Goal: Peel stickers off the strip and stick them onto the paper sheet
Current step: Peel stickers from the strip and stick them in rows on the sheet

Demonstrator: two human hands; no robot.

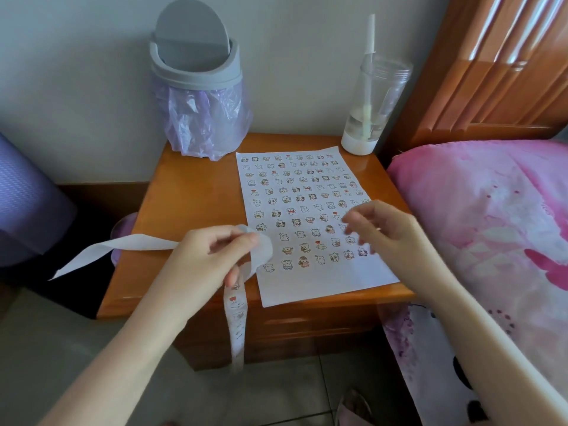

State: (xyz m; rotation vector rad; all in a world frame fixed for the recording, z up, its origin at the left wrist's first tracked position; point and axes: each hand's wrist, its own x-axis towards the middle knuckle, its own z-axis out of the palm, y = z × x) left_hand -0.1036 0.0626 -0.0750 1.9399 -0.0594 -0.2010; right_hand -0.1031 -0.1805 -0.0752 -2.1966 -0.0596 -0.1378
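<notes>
A white paper sheet (325,281) lies on the wooden bedside table (190,192), covered with rows of small cartoon stickers. My left hand (212,256) grips a long white sticker strip (235,315) at the sheet's lower left corner. One end of the strip hangs down in front of the table with stickers on it. The bare end trails off to the left (101,252). My right hand (381,232) hovers over the sheet's lower right part, blurred, fingers loosely curled. Whether it holds a sticker cannot be made out.
A grey swing-lid bin (195,75) with a purple bag stands at the table's back left. A clear tumbler (373,103) with a straw stands at the back right. A pink bedcover (491,216) and wooden headboard are on the right.
</notes>
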